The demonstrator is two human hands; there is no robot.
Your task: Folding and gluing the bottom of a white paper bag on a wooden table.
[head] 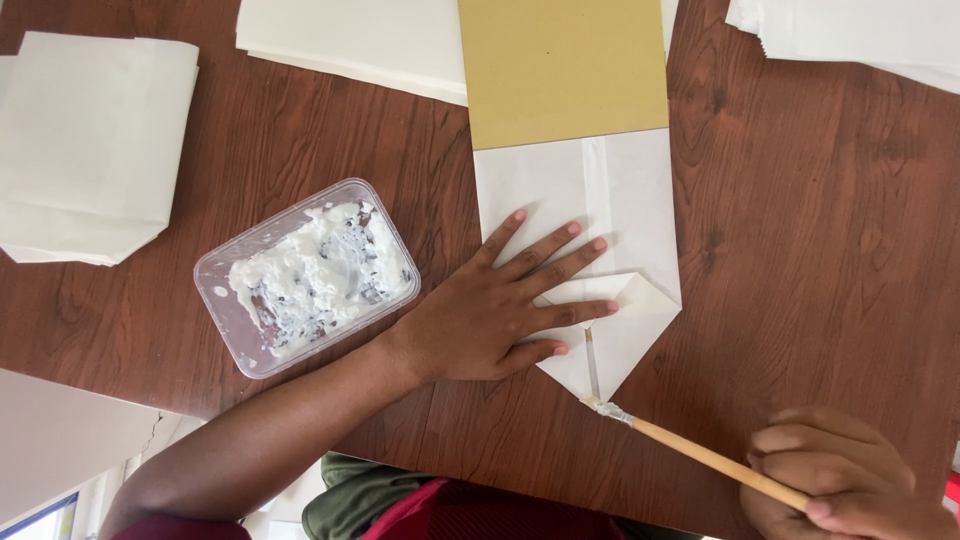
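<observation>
- The left hand [490, 310] is laid flat, fingers spread, on a folded white paper piece with a pointed end [610, 300] — pinned to the brown wooden table [820, 230].
- The right hand [835, 475] is closed round a thin wooden stick brush [690, 452], its paste-coated tip touching the pointed flap.
- Pasting the flap is judged the step in hand — a steady stroke along the edge is called for.
- A clear plastic tub of white paste [305, 275] is set just beside the left wrist.

Your white folded paper [615, 215] lies flat on the table, its pointed flap toward you; your wooden brush [690, 450], tip glue-coated, touches that point.
</observation>
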